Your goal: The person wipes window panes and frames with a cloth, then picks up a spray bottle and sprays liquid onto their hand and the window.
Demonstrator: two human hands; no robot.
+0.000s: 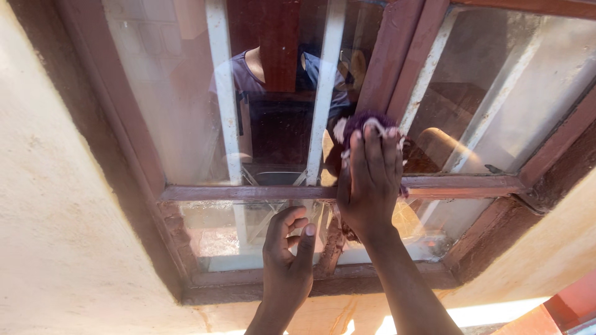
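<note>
You are pressing your right hand flat, fingers stretched, on a dark purple and white crumpled cloth that is lying against the glass pane of the reddish-brown wooden window frame, just beside the vertical middle post. Your left hand is resting half-curled and empty on the lower small pane, touching the glass and holding nothing.

The cloth is only being pinned by your palm, not gripped, so I think it may be slipping down if you are easing the pressure. The glass looks thin and the putty at the lower bar looks worn, so hard pushing near the frame may be cracking or loosening a pane.

For moving, you are having open glass to the left, up to the white inner bar. To the right the post is blocking you at once. Below, the horizontal bar is very near your wrist. The rough cream plaster wall is well apart.
</note>
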